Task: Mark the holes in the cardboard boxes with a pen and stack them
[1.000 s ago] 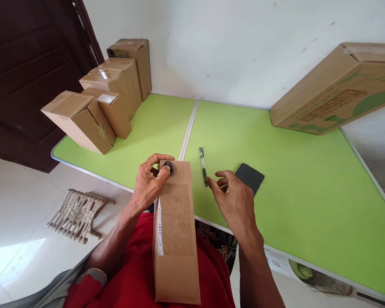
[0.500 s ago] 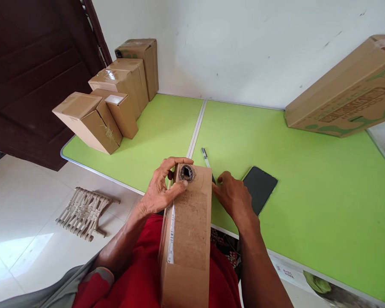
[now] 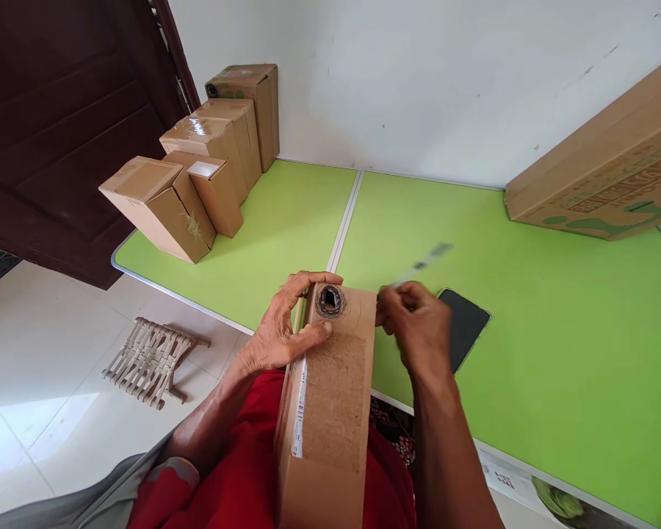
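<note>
A long cardboard box (image 3: 338,397) stands against my red shirt at the table's front edge. Near its top end is a small dark-rimmed hole (image 3: 330,300), ringed by scribbled black lines. My left hand (image 3: 289,323) grips the box's upper left corner, thumb on the face below the hole and fingers over the top edge. Just right of the box, my right hand (image 3: 416,316) is closed around a slim pen (image 3: 427,258), which is smeared by motion and points up to the right. Beside that hand a black phone (image 3: 467,327) lies flat.
Several cardboard boxes (image 3: 159,209) stand in a row at the left of the green table (image 3: 556,353). A large printed carton (image 3: 600,176) leans at the back right against the wall. On the floor at left is a woven stool (image 3: 154,360).
My right hand has picked the pen up off the table and lifted it, its far end swinging right. My left hand keeps its hold on the box. The whole view has shifted slightly.
</note>
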`<state>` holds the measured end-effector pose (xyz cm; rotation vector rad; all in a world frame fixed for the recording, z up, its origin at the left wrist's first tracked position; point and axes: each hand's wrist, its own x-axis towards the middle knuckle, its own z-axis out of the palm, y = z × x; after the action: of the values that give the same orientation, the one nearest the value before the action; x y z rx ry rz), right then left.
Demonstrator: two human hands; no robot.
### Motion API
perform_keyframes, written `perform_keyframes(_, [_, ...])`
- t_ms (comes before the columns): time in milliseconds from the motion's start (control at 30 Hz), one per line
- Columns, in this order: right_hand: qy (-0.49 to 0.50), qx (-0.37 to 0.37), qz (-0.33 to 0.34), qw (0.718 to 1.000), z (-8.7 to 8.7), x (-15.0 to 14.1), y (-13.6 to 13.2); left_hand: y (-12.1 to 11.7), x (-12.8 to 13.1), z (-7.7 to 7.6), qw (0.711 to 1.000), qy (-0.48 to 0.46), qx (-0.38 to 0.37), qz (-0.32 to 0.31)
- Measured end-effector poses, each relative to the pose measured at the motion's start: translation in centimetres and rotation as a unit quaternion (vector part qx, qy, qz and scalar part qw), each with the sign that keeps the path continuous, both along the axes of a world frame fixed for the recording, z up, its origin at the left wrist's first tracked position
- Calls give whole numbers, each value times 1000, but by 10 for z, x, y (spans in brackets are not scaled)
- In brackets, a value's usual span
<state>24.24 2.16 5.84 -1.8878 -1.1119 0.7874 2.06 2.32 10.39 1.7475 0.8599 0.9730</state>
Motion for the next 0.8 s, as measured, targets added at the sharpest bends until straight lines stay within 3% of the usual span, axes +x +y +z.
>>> perform_keyframes(33, [59,64,-36,996,6,0,-6,0,1,0,1000,0,-1,-2])
perform_keyframes(100, [195,202,-84,956,22,-5,-18,-1,4,2,1000,-2,-10,-10])
perform_keyframes(167, [305,282,-67,907,38,-14,-29,-1,6,4,1000,-1,-15,-23])
perform_keyframes(300, [347,283,43,893,54,-32,-48,-3,6,7,999,0,-14,-32])
perform_keyframes(467, [318,281,111,898,53,-39,-59,-4,3,7,1000,7,-20,-20])
perform_keyframes(800, [323,270,84,903,50,-35,-56,-2,6,1,1000,1,-14,-23])
